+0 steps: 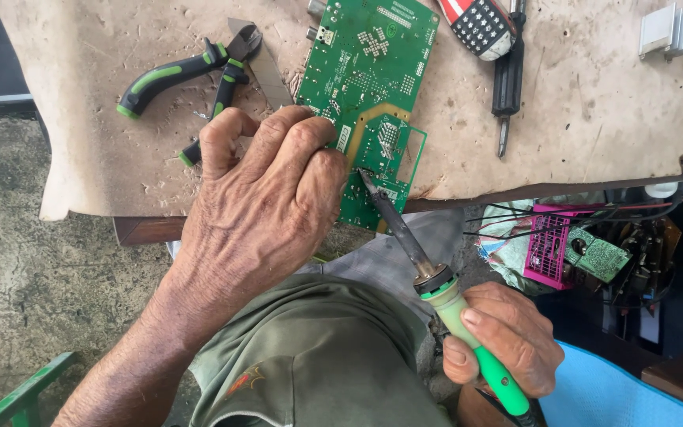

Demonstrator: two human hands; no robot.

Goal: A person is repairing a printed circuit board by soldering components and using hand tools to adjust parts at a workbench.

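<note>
Nearest the camera, the right hand [503,336] is wrapped shut around the green handle of a soldering iron [436,289], grip tight, thumb on the pale collar. The iron slants up and left; its dark tip touches the near part of a green circuit board [369,79], by a small cut-out section at the board's near right corner. The person's olive-green clothing [318,356] fills the near centre.

The left hand [258,205] lies just left of the tip, palm down, fingers curled over the board's near left edge and pressing it onto the worktop [594,103]. Whether anything is pinched under those fingers cannot be told.

The board lies on the worn beige worktop, its near end overhanging the edge, long side running far. Left of it, a pair of black pliers with green handles [187,75], plus a bare metal blade [266,75] just beside the board. Right of the board, a black screwdriver-like tool [507,87], and at the far edge a red-and-white device with a grid of dots [480,24]. Far right, a ribbed metal heat sink [669,30].

Below the worktop on the right, a pink plastic basket [547,249] holds a small green board [598,257] and wires. Concrete floor [33,261] on the left.
</note>
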